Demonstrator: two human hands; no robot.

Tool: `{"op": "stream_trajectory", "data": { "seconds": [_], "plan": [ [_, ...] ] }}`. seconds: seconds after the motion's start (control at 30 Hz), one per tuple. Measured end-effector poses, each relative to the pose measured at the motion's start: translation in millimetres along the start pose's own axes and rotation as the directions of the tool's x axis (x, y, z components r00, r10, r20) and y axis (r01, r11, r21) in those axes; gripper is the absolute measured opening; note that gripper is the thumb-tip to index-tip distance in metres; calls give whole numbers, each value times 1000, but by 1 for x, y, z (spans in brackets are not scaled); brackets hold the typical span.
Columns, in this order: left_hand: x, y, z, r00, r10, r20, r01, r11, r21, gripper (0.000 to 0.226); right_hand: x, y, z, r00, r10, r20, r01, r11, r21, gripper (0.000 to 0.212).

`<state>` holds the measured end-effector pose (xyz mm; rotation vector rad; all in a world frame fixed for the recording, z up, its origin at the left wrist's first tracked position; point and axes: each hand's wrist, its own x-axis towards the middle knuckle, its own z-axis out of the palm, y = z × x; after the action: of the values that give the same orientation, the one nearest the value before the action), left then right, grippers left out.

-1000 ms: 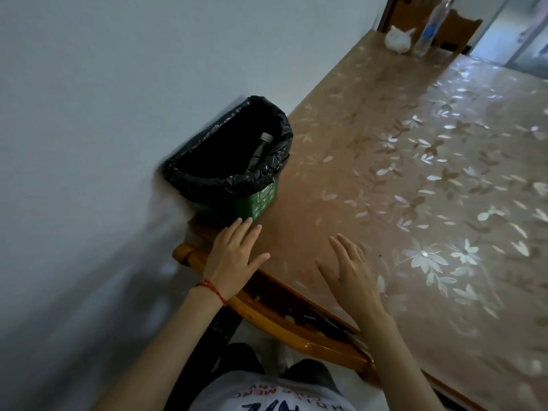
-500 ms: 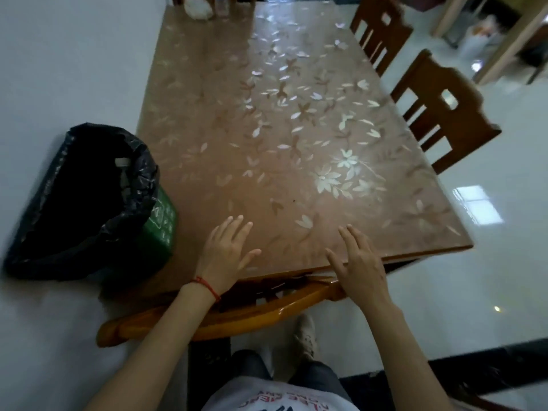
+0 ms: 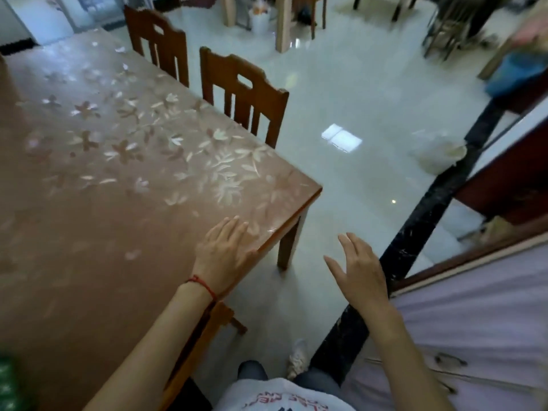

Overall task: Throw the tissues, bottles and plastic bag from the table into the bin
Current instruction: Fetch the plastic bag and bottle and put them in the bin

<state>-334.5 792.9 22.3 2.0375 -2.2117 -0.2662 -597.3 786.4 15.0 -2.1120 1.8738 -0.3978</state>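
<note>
Glossy pale floor [image 3: 341, 93] spreads beyond the flowered tabletop [image 3: 98, 179]. Left hand [image 3: 225, 253] lies flat at its near corner — fingers spread, holding nothing; right hand [image 3: 360, 269] hovers open over the floor. Bin [image 3: 7, 384] — only a green sliver, bottom left.

The view swings right: the bin is now only a green sliver [image 3: 7, 384] at the lower-left edge. The right hand [image 3: 360, 271] is off the surface [image 3: 89, 232], over the floor [image 3: 341, 179].
</note>
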Motion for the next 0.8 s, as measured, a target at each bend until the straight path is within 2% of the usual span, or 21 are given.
{"op": "stream_trajectory", "data": {
  "seconds": [0.13, 0.2, 0.37, 0.57, 0.67, 0.8],
  "plan": [
    [49, 48, 6, 991, 124, 39, -126, 991, 46, 63, 1, 46, -18, 988, 144, -55, -144, 990, 3, 53],
    [72, 70, 13, 980, 192, 55, -192, 981, 0, 60, 2, 66, -26, 976, 207, -72, -207, 978, 6, 53],
    [117, 128, 26, 945, 318, 72, -311, 946, -88, 67, 2, 111, -45, 938, 333, -101, -333, 943, 16, 55],
    [164, 176, 41, 902, 410, 139, -400, 912, -94, 73, 12, 151, -56, 889, 453, -72, -452, 892, 19, 57],
    [193, 189, 48, 874, 457, 168, -449, 890, -83, 84, 29, 165, -57, 861, 504, -72, -502, 864, 41, 57],
    [241, 198, 59, 841, 496, 214, -480, 868, -127, 85, 64, 178, -58, 832, 549, -80, -547, 836, 47, 57]
  ]
}}
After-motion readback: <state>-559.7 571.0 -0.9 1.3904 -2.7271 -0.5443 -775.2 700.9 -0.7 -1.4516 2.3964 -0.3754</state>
